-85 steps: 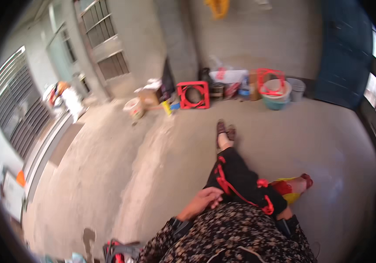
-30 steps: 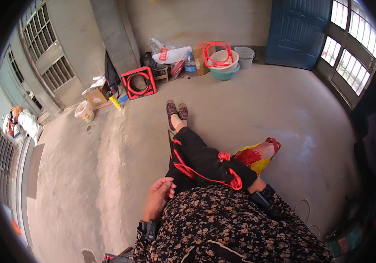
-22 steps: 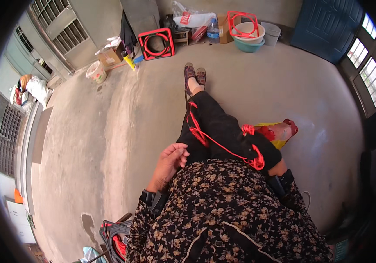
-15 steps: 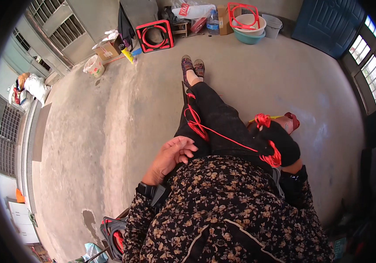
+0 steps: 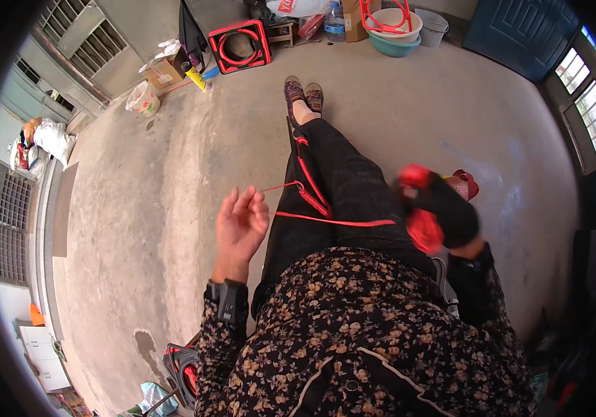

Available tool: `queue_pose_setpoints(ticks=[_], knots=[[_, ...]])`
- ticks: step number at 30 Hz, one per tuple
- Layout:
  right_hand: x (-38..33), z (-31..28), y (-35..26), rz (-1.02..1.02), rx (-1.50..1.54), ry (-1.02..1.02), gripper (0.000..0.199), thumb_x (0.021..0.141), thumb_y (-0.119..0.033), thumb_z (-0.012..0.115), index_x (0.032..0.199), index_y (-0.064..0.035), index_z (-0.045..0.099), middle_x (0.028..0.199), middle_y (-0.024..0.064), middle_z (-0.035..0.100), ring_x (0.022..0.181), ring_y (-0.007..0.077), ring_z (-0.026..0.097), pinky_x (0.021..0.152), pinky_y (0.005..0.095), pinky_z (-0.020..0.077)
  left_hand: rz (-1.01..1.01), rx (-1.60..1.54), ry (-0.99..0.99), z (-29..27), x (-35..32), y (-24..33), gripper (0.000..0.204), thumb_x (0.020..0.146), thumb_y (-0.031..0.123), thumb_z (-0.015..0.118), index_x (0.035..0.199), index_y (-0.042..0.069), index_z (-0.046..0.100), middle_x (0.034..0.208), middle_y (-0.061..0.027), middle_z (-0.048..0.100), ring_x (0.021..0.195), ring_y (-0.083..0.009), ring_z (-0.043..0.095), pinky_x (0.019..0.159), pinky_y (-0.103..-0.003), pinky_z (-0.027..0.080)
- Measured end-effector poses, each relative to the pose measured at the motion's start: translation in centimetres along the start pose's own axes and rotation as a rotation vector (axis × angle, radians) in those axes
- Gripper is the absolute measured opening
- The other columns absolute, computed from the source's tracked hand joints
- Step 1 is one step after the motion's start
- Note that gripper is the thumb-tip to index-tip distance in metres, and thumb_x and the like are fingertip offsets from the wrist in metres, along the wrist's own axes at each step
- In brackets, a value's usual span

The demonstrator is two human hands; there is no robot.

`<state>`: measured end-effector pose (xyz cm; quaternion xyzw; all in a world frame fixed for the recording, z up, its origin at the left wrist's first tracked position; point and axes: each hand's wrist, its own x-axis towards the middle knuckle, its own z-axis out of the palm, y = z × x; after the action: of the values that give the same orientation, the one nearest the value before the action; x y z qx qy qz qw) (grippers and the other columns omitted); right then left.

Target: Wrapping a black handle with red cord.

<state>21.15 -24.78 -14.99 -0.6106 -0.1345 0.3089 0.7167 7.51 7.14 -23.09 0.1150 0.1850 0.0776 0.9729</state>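
Across my dark trousers lies a red strip, partly wound with thin red cord. From the winding the cord runs to my left hand, which is bare, raised at the left of my lap, fingers bent up with the cord caught at them. The cord then crosses my lap to my right hand, in a black glove. That hand grips a bundle of red cord, with part of the bundle above and part below the fist; motion blurs it. A black edge shows beside the strip.
A red and black square frame leans at the far wall, near a yellow tube and a cardboard box. Basins stand at the back. A reddish bag lies right of my legs; another red-black frame is lower left.
My left hand has moved up and left, drawing the cord out to the left of my lap. My right hand keeps the bundle and has shifted slightly. The view has tilted a little.
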Motion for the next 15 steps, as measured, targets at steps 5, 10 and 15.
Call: queue_pose_setpoints(ticks=[5,10,15], knots=[[9.5,2.7,8.1,-0.377,-0.692,-0.277,0.048,0.08,-0.033,0.07,0.115,-0.0022,0.057,0.095,0.0139,0.064,0.082,0.0228,0.062,0.072,0.0348,0.0482,0.007,0.375,0.21,-1.8,-3.2,-0.4,0.028,0.091,0.025,0.056,0.11,0.004,0.059,0.068,0.0019,0.046,0.058,-0.0091,0.038,0.049,-0.022,0.032],[10.0,6.5,9.6,-0.153,-1.089,-0.413,0.048,0.08,-0.039,0.067,0.112,-0.0049,0.058,0.093,0.0186,0.065,0.086,0.0319,0.064,0.073,0.0401,0.0492,0.038,0.687,0.174,-3.6,-6.5,-1.5,0.025,0.093,0.024,0.055,0.107,0.004,0.058,0.061,0.0044,0.04,0.049,-0.006,0.033,0.046,-0.021,0.03],[9.6,7.2,10.6,-0.156,-1.104,-0.384,0.045,0.081,-0.039,0.065,0.11,-0.0048,0.059,0.089,0.0198,0.064,0.079,0.0342,0.063,0.07,0.041,0.0486,-0.042,1.029,0.185,-4.1,-9.4,-2.2,0.019,0.093,0.023,0.059,0.093,0.005,0.064,0.055,0.01,0.041,0.044,-0.0008,0.03,0.041,-0.018,0.022]])
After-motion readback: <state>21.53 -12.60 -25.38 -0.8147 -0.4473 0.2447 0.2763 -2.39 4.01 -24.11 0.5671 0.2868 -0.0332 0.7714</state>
